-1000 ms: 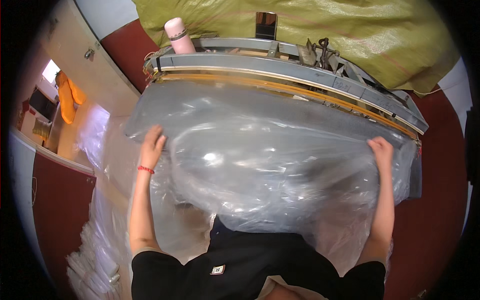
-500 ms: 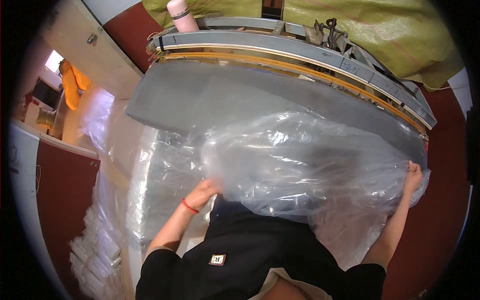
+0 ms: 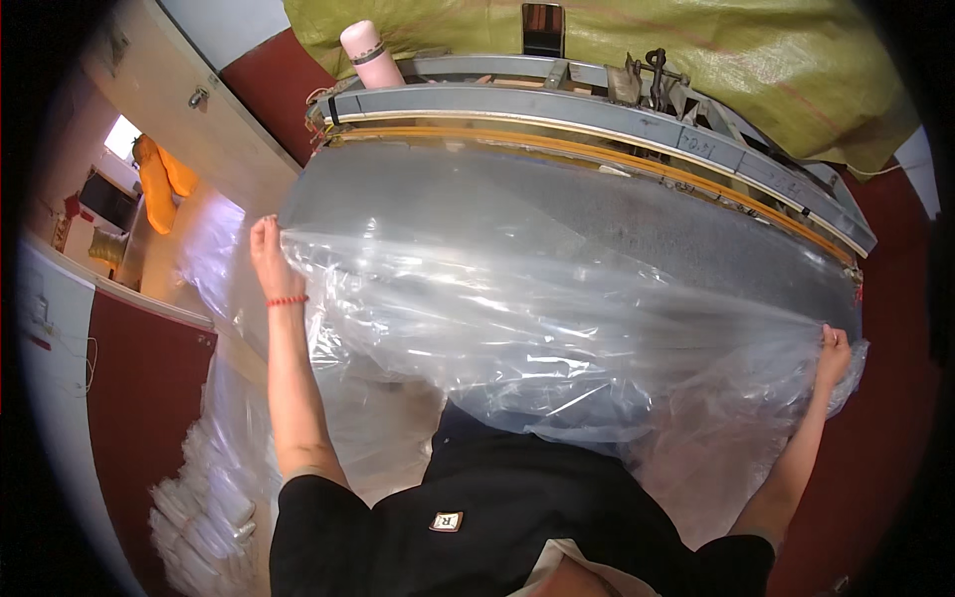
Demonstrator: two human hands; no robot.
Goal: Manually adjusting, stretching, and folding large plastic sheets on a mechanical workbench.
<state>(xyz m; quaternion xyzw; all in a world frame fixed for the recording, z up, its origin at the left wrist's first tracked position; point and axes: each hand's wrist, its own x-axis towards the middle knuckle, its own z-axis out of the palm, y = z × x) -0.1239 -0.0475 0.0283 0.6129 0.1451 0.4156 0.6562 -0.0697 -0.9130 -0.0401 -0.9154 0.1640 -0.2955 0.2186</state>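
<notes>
A wide sheet of clear plastic film stretches between my two hands, wrinkled and shiny in the middle. My left hand, with a red bead bracelet at the wrist, pinches its left corner beside the left end of the grey work surface. At the far right, my right hand pinches the other end of the upper edge. The film's top edge runs taut from hand to hand across the grey surface, and its loose lower part hangs in folds in front of my body.
Behind the work surface runs a long metal frame with an orange strip along it. A pink bottle and a metal clamp are at it. Bundled clear plastic lies at lower left, near an open door.
My left hand has moved up and left from near my waist, drawing the film's edge out straight across the surface. My right hand stays at about the same place, still pinching.
</notes>
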